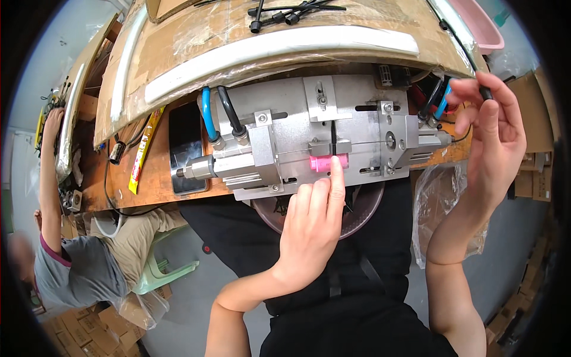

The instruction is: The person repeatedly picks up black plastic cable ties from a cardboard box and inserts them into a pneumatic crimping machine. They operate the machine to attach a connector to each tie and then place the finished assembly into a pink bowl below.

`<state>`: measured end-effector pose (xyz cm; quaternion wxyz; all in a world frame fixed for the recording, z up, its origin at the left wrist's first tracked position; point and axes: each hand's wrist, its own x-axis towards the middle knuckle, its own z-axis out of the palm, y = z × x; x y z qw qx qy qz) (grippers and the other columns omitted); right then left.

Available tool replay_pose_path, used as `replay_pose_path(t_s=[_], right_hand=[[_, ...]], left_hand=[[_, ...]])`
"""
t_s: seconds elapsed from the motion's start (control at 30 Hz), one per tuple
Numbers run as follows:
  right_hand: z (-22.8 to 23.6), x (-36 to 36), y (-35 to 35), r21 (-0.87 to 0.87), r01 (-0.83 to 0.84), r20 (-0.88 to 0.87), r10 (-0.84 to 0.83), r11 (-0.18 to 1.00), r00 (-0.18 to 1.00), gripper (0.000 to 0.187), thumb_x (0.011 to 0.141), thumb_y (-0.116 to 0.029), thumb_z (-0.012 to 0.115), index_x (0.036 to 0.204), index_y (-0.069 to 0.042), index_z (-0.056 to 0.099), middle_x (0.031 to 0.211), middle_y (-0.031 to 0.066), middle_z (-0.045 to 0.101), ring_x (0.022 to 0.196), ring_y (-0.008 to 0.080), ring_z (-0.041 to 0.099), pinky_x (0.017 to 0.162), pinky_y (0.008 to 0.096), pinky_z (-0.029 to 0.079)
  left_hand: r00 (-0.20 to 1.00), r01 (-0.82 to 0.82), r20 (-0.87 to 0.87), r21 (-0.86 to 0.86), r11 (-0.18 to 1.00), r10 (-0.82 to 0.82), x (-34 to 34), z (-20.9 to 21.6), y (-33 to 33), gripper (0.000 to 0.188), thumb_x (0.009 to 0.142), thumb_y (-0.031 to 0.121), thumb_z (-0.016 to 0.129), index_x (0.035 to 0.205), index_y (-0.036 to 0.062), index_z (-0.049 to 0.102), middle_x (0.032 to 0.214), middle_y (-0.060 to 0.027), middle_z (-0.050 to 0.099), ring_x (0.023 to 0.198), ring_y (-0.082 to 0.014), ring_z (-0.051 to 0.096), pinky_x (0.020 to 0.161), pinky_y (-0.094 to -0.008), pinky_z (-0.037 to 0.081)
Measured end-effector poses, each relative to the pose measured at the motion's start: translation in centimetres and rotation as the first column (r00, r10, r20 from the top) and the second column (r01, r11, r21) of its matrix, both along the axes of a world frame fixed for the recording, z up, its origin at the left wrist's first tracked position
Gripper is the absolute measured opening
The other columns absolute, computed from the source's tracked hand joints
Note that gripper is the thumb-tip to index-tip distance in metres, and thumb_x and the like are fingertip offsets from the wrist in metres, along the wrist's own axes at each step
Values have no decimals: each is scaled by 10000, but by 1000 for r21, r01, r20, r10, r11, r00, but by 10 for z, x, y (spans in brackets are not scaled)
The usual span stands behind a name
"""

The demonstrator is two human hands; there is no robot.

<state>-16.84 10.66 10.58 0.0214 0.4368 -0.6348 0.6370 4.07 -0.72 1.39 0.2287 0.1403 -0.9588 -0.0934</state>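
Note:
My left hand [312, 229] reaches over a metal clamping fixture [297, 98] with its index finger stretched out and the other fingers loosely bent. That fingertip rests at the lower end of a thin black rod [333, 135] standing in the fixture's middle, beside a pink block [320, 163]. Nothing is gripped by this hand. Raised at the right, my right hand [496, 137] pinches the thick end of another slim black rod [467, 50] between thumb and fingers. The rod slants up and left over the cardboard's edge.
Several black rods [291, 13] lie on the cardboard-covered shelf [238, 41] behind the fixture. Left on the wooden bench are a phone [186, 149] and a yellow packet [144, 152]. A round bowl [363, 220] sits below the fixture. Another person [80, 265] works at far left.

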Motion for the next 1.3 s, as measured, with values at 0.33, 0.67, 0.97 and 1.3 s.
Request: replay_pose_path(t_s=[0.33,0.67,0.97,1.3], right_hand=[[-40,62,12,157,3,-80,10,988,997,272,790,113,683,1044,32,626,905,123,672,747,149,629,580,231,493],[-109,104,-12,384,-5,-335,144,923,931,627,734,27,746,1322,63,529,718,78,576,575,181,537,517,330,449],[-51,84,-13,492,-8,-417,244,871,875,642,720,-133,799,1306,-1,571,713,63,563,583,177,570,494,314,458],[56,-37,-197,699,223,-577,353,679,736,157,753,-169,723,822,-30,740,774,201,690,761,318,686,702,396,530]], left_hand=[[996,-53,80,44,998,49,-5,-3,7,635,787,10,607,1390,-80,428,986,-98,514,833,-220,509,763,-317,464],[994,-95,-33,282,955,109,23,22,6,754,715,-81,724,1413,-9,451,1062,-108,534,874,-256,486,785,-354,431],[986,-46,-147,220,974,80,14,51,-38,651,730,2,742,1347,26,536,987,-106,530,865,-273,506,768,-378,438],[994,40,-101,86,996,-31,-93,108,-184,124,877,46,615,999,27,623,788,-93,625,749,-197,604,703,-311,484]])
